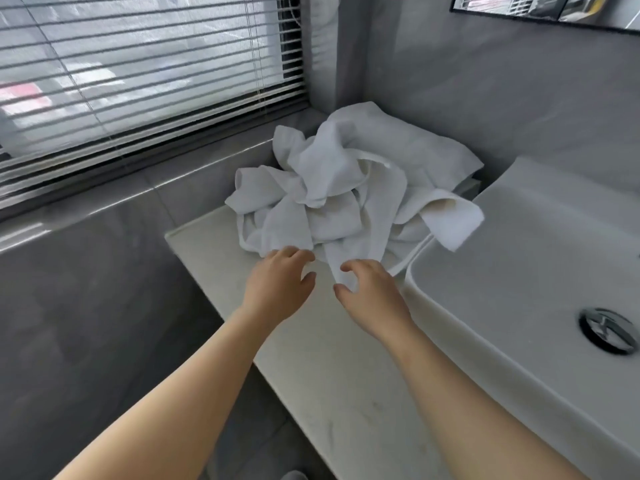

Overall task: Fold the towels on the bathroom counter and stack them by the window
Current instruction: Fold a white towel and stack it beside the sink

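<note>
A crumpled heap of white towels (349,181) lies at the far end of the pale bathroom counter (311,368), against the grey wall and just below the window (138,74). One towel corner hangs over the basin's rim. My left hand (280,285) hovers at the near edge of the heap, fingers spread and curled, fingertips touching the cloth. My right hand (372,299) is beside it, fingers apart over a hanging strip of towel, holding nothing.
A white rectangular basin (519,271) with a chrome drain (609,334) fills the right side. Slatted blinds cover the window, and a grey tiled sill (138,199) runs under it. A mirror edge (540,12) shows top right. The grey floor lies left of the counter.
</note>
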A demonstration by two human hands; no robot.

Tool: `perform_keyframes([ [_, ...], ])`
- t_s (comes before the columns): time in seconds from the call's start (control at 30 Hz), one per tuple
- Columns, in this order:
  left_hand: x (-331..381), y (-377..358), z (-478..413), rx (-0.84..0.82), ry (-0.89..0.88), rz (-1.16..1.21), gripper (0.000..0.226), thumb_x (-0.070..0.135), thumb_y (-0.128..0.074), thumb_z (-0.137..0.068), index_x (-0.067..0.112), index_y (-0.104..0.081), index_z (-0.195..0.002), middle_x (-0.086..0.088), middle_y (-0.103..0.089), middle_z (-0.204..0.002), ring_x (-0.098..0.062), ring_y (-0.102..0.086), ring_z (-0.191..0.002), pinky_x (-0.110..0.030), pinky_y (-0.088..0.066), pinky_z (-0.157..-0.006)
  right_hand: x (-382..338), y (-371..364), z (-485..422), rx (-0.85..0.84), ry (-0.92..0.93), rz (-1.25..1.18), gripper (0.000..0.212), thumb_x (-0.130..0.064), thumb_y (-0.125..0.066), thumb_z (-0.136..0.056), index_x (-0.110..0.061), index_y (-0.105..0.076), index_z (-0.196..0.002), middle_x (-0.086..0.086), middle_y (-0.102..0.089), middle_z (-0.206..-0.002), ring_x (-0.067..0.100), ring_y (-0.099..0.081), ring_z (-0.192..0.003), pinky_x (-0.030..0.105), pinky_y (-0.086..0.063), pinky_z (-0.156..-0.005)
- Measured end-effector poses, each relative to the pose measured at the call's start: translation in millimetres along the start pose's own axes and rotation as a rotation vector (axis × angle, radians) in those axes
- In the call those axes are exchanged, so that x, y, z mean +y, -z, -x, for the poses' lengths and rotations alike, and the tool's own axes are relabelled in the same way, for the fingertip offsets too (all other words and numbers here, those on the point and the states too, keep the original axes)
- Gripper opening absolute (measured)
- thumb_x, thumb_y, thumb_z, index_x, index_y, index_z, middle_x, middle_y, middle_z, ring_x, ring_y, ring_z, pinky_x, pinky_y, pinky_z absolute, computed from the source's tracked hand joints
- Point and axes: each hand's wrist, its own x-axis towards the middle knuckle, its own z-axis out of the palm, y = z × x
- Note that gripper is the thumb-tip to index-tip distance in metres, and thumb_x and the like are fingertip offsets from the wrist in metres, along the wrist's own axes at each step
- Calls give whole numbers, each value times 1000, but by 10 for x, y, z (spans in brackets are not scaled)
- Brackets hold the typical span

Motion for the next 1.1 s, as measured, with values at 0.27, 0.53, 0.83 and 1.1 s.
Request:
perform_keyframes([
  [0.27, -505, -194, -644, -90, 31, -75, 68, 36, -60, -85, 23, -28, -143, -2, -19, -153, -23, -17, -140, -38, -21, -110, 51, -360, -677, 9, -127, 10, 51, -27, -53, -91, -20, -38, -140, 2, -33, -147, 27, -35, -131, 36, -33, -105],
  [0.53, -862, -463, -1043, -256, 80, -24, 80, 50, -55, -85, 23, -13, -149, -1, -6, -157, -22, -8, -144, -40, -19, -112, 74, -670, -979, -9, -300, 340, 48, -41, -47, -91, -33, -35, -137, -3, -35, -140, 25, -32, -127, 39, -34, -94],
  [0.83, -917, -511, -1208, -195, 97, 8, 77, 50, -50, -89, 25, -10, -150, 1, -17, -156, -23, -19, -141, -41, -22, -109, 129, -931, -1082, 305, -217, 526, 34, -39, -48, -68, -20, -64, -91, 6, -60, -86, 30, -55, -73, 35, -41, -57],
  [1.1, -919, -468, -1322, -26, 19, 162, 52, 41, -24, -87, 18, -63, -112, -2, -64, -111, -32, -61, -97, -35, -38, -74, 35, -777, -1457, 371, -305, 158, 33, -29, -58, -86, -12, -51, -113, 9, -54, -114, 31, -50, -110, 39, -36, -85],
])
